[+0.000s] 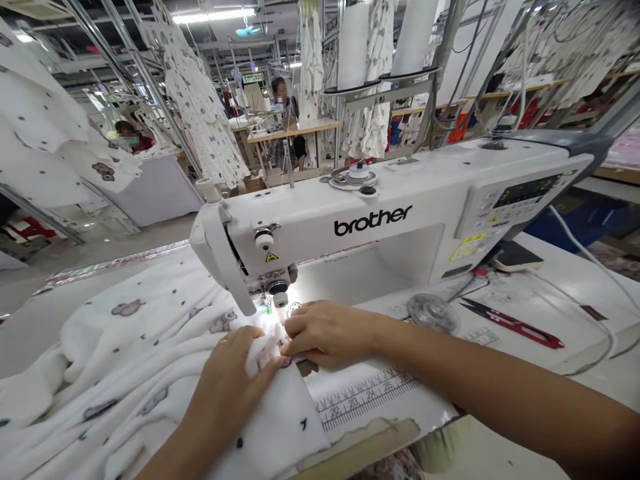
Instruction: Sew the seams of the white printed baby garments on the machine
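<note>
White fleece fabric [165, 333] with dark dots and small animal prints lies bunched on the left of the sewing machine [310, 220] and runs under its lit needle area. Just in front of the needle, my left hand [230, 380] grips a fold of this fabric between thumb and fingers. My right hand [325, 333] pinches the fabric's edge from the right, its fingertips close to the left thumb. The presser foot is partly lost in the bright lamp glare. A ruler strip [367, 398] shows on the table under the right forearm.
Red-handled thread snips [515, 323] and a clear round bobbin case [433, 312] lie right of my arm. A dark pad [517, 256] sits by the machine's base. Thread cones [353, 47] stand behind. Printed fabric hangs around, and people sit at other stations.
</note>
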A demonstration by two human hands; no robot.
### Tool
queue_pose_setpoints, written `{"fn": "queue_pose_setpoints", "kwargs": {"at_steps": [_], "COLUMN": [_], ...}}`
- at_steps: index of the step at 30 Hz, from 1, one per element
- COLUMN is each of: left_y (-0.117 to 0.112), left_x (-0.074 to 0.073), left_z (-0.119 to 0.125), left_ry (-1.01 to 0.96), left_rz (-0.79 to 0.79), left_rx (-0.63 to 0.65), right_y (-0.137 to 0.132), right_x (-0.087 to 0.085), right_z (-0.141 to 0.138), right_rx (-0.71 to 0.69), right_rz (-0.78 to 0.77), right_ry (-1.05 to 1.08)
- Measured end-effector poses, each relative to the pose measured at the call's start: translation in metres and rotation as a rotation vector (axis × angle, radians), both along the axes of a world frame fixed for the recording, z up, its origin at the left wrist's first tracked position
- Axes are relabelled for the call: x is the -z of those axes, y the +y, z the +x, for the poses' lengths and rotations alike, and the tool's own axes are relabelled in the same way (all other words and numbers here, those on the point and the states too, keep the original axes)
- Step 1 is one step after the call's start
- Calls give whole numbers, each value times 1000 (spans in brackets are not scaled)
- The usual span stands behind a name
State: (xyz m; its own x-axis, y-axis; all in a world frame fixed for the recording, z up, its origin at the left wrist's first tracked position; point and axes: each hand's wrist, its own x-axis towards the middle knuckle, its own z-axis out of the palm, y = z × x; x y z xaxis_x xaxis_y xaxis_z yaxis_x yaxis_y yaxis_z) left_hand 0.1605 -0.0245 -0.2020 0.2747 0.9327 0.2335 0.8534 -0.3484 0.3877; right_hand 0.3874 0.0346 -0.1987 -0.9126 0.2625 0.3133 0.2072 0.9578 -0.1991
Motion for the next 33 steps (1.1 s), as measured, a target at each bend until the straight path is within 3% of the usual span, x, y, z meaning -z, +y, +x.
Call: {"fn": "queue_pose_setpoints", "kwargs": {"at_steps": [6,11,15,23,27,33], "left_y": [-5,-10,-9,-3,-2,12], "left_x": [12,3,-3,3,3,3], "left_z": [-5,-5,-2,-10,-10,-14], "left_ry": [173,397,447,255,252,279], "left_rz": [263,463,574,412,458,455], "left_rx": [144,348,449,457,464,491], "right_y": [-1,-2,-1,0,-1,-3], "right_x": [-2,-4,-5,-5,-5,-2], "right_z": [1,1,1,2,1,-7], "right_rx": [8,19,18,40,71,155], "right_rz": [-44,-27,-50,21,59,22], "right_ry": [-8,-28,-29,-24,47,-27]}}
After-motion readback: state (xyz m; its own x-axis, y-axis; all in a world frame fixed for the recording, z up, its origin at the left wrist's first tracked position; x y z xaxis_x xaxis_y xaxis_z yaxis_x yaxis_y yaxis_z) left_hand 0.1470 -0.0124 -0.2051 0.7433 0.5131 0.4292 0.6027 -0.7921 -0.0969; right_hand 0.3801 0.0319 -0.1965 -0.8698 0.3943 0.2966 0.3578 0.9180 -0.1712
